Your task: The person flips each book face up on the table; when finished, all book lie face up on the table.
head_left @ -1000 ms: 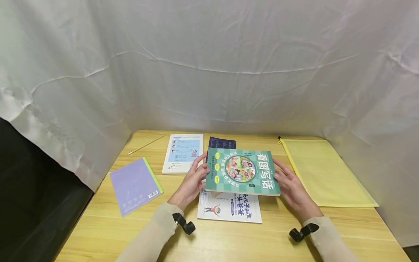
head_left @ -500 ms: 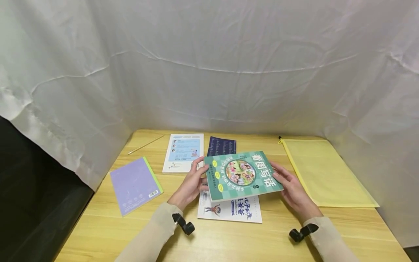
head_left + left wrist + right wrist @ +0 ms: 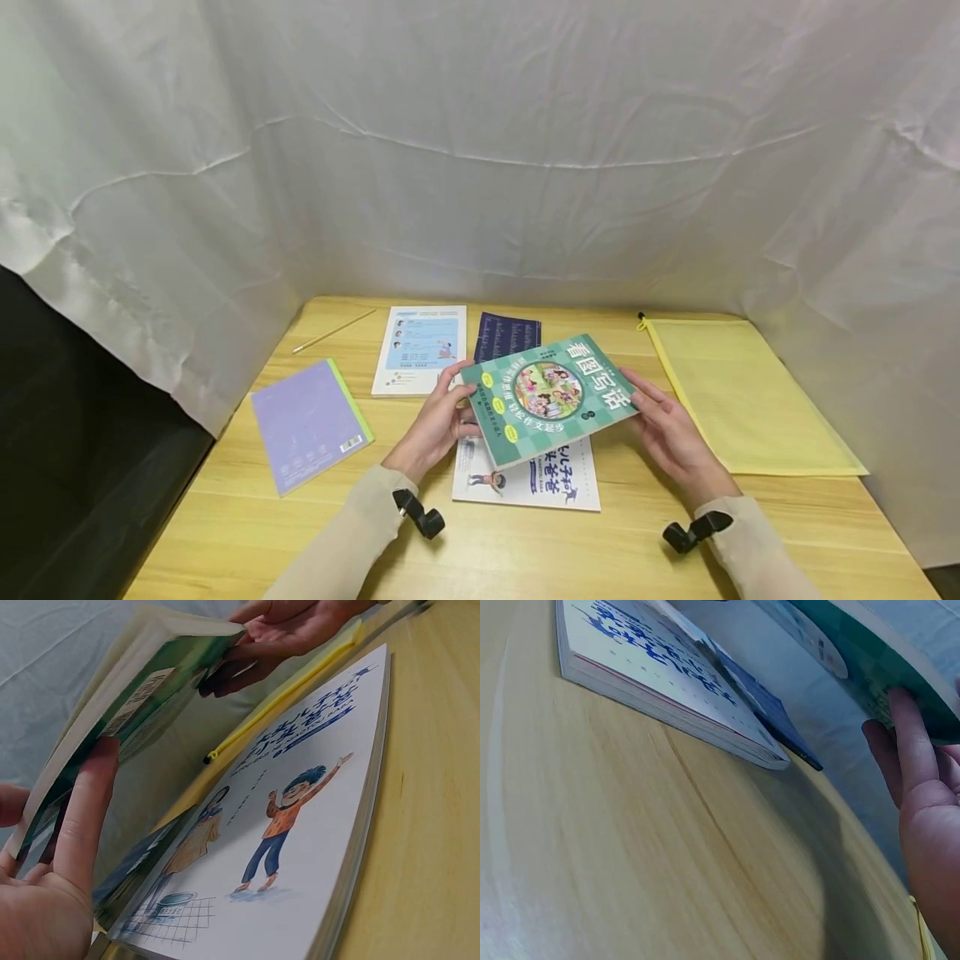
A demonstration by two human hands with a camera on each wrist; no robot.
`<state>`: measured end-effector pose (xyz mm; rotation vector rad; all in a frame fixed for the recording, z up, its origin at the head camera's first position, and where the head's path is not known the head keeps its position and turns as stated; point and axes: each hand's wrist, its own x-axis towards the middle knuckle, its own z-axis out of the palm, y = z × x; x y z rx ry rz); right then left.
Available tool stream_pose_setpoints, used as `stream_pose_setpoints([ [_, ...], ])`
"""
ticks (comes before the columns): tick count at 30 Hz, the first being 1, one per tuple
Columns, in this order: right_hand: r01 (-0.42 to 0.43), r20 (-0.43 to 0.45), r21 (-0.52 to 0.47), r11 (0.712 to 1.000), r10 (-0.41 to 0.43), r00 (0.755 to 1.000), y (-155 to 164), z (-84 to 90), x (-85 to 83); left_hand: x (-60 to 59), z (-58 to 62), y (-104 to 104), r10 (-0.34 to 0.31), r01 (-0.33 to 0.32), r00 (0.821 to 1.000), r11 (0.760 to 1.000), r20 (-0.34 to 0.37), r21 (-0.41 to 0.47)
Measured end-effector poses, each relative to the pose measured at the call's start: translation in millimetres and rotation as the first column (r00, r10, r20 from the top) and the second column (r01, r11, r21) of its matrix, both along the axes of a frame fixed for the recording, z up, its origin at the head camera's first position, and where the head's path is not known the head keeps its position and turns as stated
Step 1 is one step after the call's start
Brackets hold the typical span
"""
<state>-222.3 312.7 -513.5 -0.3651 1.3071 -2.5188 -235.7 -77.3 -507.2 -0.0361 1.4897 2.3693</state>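
Observation:
Both hands hold a green checkered book [image 3: 547, 396] a little above the table, tilted, its right corner turned toward the far side. My left hand [image 3: 438, 417] grips its left edge, with the fingers [image 3: 82, 817] underneath. On the other side, my right hand [image 3: 663, 429] holds the right edge, and its fingers [image 3: 911, 742] press the underside of the green book [image 3: 877, 660]. Under it a white book [image 3: 525, 475] with a cartoon child on the cover lies flat on the table. It also shows as the white book [image 3: 285, 810] and the white book [image 3: 667, 682] in the wrist views.
On the wooden table [image 3: 525, 550] lie a purple notebook [image 3: 309, 423] at left, a pale blue-and-white book [image 3: 420, 348], a dark blue booklet [image 3: 508, 333] and a pencil [image 3: 333, 331] at the back. A yellow mesh pouch [image 3: 738, 396] lies at right. White cloth walls surround the table.
The green book has been turned counter-clockwise between the hands, its right end swinging away and up. Both hands kept their hold and shifted slightly with it.

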Motion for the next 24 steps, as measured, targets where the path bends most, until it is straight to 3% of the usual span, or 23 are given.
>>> stream_pose_setpoints([
  [7, -0.02, -0.041, 0.07, 0.997, 0.023, 0.999, 1, -0.5, 0.6, 0.3, -0.1, 1, 0.017, -0.016, 1.0, 0.999, 0.02, -0.045],
  [12, 0.005, -0.017, -0.024, 1.0, -0.005, 1.0, 0, -0.5, 0.0, 2.6, 0.9, 1, 0.01, -0.009, 1.0, 0.998, 0.015, -0.06],
  [16, 0.127, 0.012, -0.073, 0.989, -0.126, 0.992, -2, -1.5, 0.1, 6.9, 3.5, 3, -0.073, 0.073, 0.997, 0.995, -0.003, -0.062],
  [20, 0.254, 0.011, -0.066, 0.965, -0.253, 0.967, -4, -2.2, 0.6, 11.0, 6.9, 5, -0.199, 0.195, 0.979, 0.977, -0.041, -0.087],
  [24, 0.287, 0.013, -0.042, 0.957, -0.286, 0.958, -5, -0.2, 0.9, 11.9, 7.4, 5, -0.256, 0.249, 0.964, 0.964, -0.066, -0.097],
])
